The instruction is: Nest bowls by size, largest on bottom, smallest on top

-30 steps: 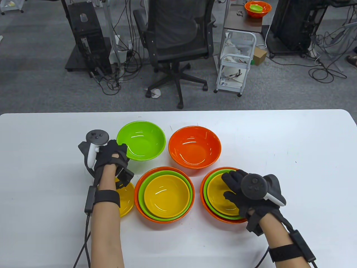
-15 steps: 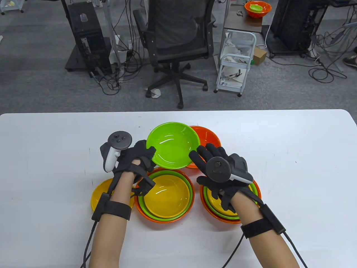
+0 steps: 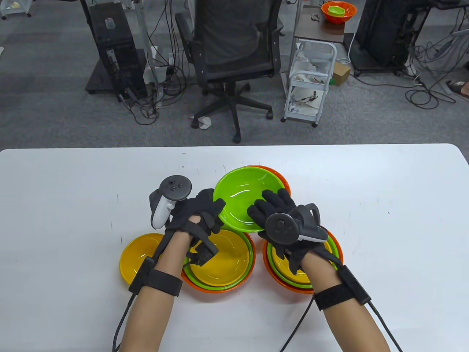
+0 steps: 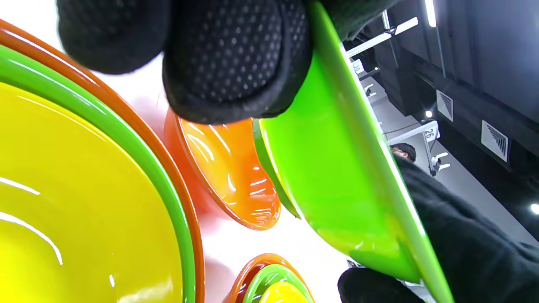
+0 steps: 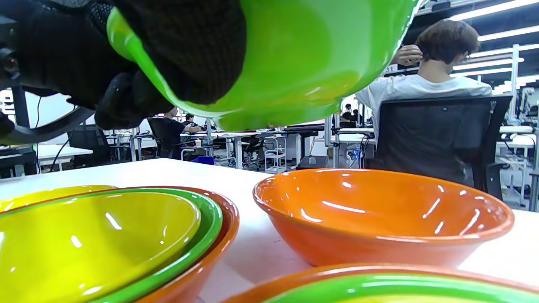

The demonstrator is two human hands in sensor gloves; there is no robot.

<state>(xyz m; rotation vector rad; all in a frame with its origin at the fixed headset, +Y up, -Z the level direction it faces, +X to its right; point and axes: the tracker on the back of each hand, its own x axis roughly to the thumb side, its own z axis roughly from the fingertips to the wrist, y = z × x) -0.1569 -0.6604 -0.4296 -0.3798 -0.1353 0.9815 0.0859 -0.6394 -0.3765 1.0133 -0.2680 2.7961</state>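
Note:
Both hands hold a green bowl [image 3: 243, 196] in the air just above a single orange bowl [image 3: 280, 178] at the table's middle. My left hand [image 3: 199, 214] grips its left rim, and my right hand [image 3: 273, 212] grips its right rim. The right wrist view shows the green bowl [image 5: 303, 63] hanging clear above the orange bowl [image 5: 379, 219]. The left wrist view shows the green bowl [image 4: 345, 168] tilted over the orange bowl [image 4: 227, 168].
Two nested stacks, orange-green-yellow, stand near me: one at the middle [image 3: 220, 264] and one at the right [image 3: 293, 271]. A lone yellow bowl [image 3: 137, 256] lies at the left. The table's far edge [image 3: 234, 146] meets a floor with a chair and carts.
The green bowl has been lifted from the left and carried right, over the orange bowl. My right hand left the right stack and took hold of the green bowl's right rim.

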